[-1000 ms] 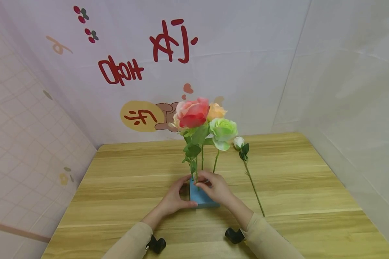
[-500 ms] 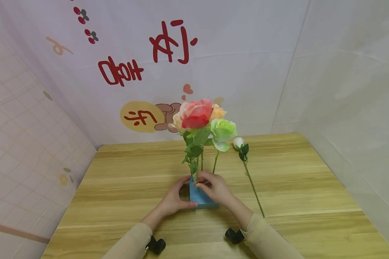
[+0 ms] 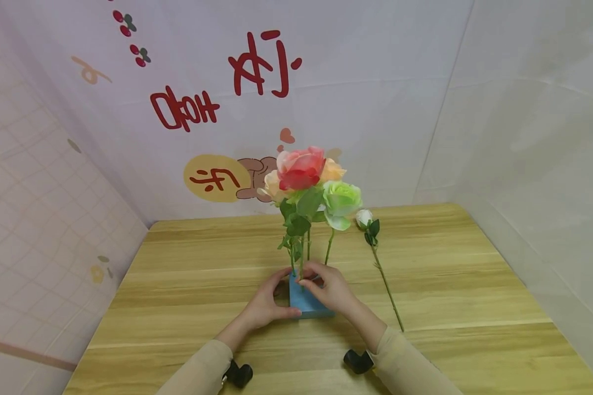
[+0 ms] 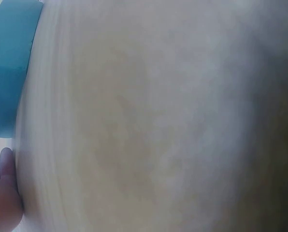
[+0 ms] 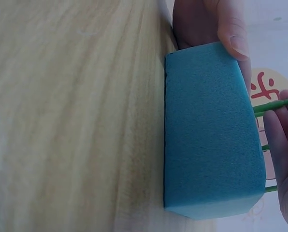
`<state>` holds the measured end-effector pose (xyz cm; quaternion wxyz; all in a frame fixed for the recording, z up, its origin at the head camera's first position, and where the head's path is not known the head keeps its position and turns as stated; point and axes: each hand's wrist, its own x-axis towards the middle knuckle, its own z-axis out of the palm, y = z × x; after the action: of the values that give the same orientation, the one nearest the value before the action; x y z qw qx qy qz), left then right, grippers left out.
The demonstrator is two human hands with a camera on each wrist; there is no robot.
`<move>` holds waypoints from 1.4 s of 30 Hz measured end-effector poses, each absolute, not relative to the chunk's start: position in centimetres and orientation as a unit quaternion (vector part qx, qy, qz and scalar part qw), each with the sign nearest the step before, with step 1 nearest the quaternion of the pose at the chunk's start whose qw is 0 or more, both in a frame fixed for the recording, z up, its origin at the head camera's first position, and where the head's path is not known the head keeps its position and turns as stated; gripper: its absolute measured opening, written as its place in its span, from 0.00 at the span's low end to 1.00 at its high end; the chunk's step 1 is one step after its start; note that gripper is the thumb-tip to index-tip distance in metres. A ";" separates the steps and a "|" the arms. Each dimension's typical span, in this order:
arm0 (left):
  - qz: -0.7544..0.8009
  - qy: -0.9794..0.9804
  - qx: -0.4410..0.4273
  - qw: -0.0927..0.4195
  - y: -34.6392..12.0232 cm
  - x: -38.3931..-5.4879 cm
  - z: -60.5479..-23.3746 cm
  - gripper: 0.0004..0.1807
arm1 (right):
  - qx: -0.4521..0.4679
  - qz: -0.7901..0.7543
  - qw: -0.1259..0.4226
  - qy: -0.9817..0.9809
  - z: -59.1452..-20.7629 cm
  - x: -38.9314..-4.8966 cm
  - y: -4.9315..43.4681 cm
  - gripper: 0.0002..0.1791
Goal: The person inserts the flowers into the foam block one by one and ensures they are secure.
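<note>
A blue foam block point(image 3: 310, 305) lies on the wooden table. My left hand point(image 3: 266, 305) holds its left side, thumb at the near edge and fingers round toward the far corner. In the right wrist view the left thumb point(image 5: 233, 36) presses the block's top edge. My right hand point(image 3: 334, 288) pinches the low part of the green stem point(image 5: 274, 106) of a pink-red rose point(image 3: 301, 168), just above the block. A green rose point(image 3: 342, 198), a peach rose point(image 3: 333, 170) and a cream rose point(image 3: 272, 187) stand behind. The right fingertips partly hide the stem bases.
A white rose point(image 3: 363, 218) with a long stem lies on the table point(image 3: 454, 274) right of the block. Black camera mounts point(image 3: 358, 362) stick out at both wrists. A printed cloth backdrop point(image 3: 375, 109) hangs behind the table's far edge.
The pink-red rose has shifted to the right and its stem now stands more upright. Both hands and the block stay almost in place.
</note>
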<state>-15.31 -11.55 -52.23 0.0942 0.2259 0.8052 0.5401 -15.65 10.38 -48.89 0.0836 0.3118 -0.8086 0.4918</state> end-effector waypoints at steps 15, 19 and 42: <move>0.537 0.808 0.219 0.101 -11.5 -15.3 -52.3 0.53 | 0.311 0.511 0.053 -0.800 -48.3 -15.3 10.6 0.15; 0.538 0.808 0.216 0.103 -11.5 -15.3 -52.3 0.53 | 0.308 0.516 0.051 -0.798 -45.8 -14.2 10.4 0.16; 0.530 0.814 0.217 0.100 -11.5 -15.2 -52.1 0.54 | 0.325 0.547 0.065 -0.769 -46.1 -13.1 13.9 0.18</move>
<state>-15.17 -11.51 -52.09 0.0998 0.2167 0.8137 0.5301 -13.08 13.86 -46.05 0.0650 0.3251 -0.7689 0.5467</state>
